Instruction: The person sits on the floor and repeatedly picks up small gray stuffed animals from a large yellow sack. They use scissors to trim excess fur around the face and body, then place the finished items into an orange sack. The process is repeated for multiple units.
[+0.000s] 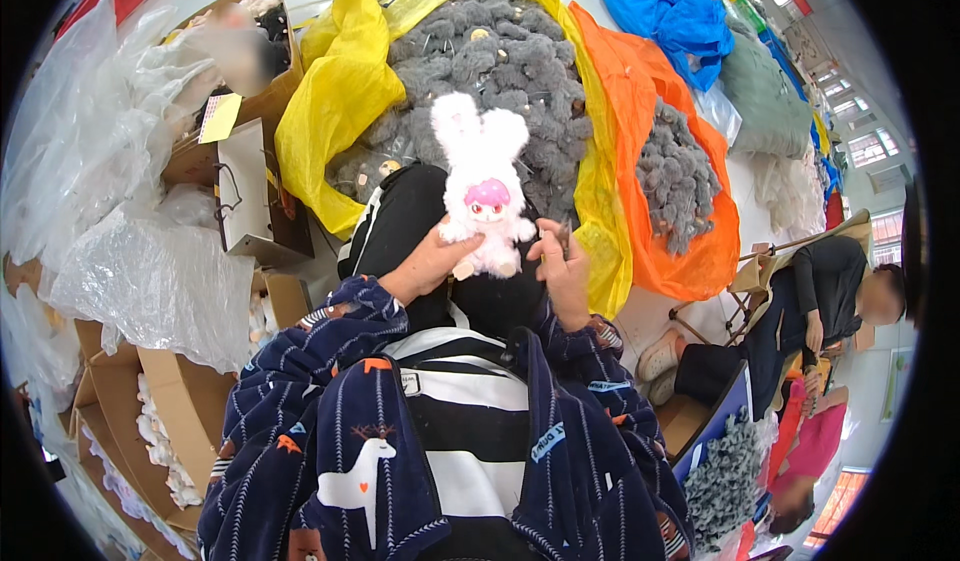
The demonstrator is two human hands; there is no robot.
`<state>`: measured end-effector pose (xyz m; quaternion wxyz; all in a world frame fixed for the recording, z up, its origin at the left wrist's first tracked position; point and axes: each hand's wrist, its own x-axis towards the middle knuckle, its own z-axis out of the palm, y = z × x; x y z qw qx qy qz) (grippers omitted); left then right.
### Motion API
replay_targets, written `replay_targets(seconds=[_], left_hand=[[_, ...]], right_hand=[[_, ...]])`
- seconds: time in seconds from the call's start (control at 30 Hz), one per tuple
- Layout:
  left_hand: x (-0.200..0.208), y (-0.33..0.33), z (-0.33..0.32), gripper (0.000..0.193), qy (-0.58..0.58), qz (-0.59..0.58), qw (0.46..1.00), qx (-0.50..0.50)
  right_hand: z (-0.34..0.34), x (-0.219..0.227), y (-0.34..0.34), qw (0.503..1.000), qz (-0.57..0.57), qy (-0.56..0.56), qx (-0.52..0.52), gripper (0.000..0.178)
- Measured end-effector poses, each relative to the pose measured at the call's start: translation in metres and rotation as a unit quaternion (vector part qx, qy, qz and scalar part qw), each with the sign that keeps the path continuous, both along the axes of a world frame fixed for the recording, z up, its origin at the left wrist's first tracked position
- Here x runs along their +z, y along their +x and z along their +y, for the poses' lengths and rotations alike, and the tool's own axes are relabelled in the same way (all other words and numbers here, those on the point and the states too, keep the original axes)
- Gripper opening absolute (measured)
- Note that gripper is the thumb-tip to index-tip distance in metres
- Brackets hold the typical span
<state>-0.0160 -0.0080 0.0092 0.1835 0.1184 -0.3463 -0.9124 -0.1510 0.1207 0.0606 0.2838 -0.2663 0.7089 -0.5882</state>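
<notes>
A white plush bunny doll (484, 166) with long ears, pink hair and a small face stands upright over my lap, facing me. My left hand (432, 263) is closed around its lower left side, the thumb lying across its belly. Just right of the doll, my right hand (566, 273) is closed with its fingers curled. A small dark metal tool (564, 231) pokes out from those fingers; its exact kind is hard to make out. Behind the doll lies a heap of grey plush pieces (500, 51) in a large yellow bag (345, 91).
An orange bag (700, 276) to the right holds more grey plush pieces. Cardboard boxes (180, 386) and clear plastic sheeting (165, 291) crowd the left. A blue bag (665, 16) lies at the far right. A seated person (825, 286) and another in pink (815, 446) are at the right.
</notes>
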Motion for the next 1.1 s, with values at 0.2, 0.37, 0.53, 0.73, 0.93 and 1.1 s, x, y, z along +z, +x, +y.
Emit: replay_targets(seconds=[0.2, 0.37, 0.53, 0.73, 0.93, 1.1], left_hand=[[0.006, 0.003, -0.006, 0.044, 0.025, 0.02, 0.999, -0.02], [0.01, 0.01, -0.005, 0.037, 0.037, -0.021, 0.992, -0.123], [-0.013, 0.013, -0.011, 0.029, 0.095, 0.009, 0.976, -0.197], [-0.009, 0.011, -0.007, 0.037, 0.039, -0.038, 0.996, -0.077], [0.016, 0.01, -0.016, 0.056, 0.018, 0.051, 0.994, 0.094], [0.016, 0.005, -0.011, 0.044, 0.105, 0.047, 0.985, 0.127]], right_hand=[[0.001, -0.002, 0.018, 0.892, 0.432, 0.039, 0.129, 0.027], [-0.003, -0.02, 0.019, 0.995, 0.089, -0.005, 0.049, 0.022], [-0.007, -0.013, 0.027, 0.955, -0.293, -0.028, -0.03, 0.013], [-0.007, -0.005, 0.027, 0.968, -0.242, -0.046, 0.046, 0.016], [-0.003, -0.006, 0.026, 0.869, 0.461, -0.009, 0.182, 0.023], [-0.007, -0.012, 0.032, 0.815, 0.509, 0.005, 0.278, 0.023]])
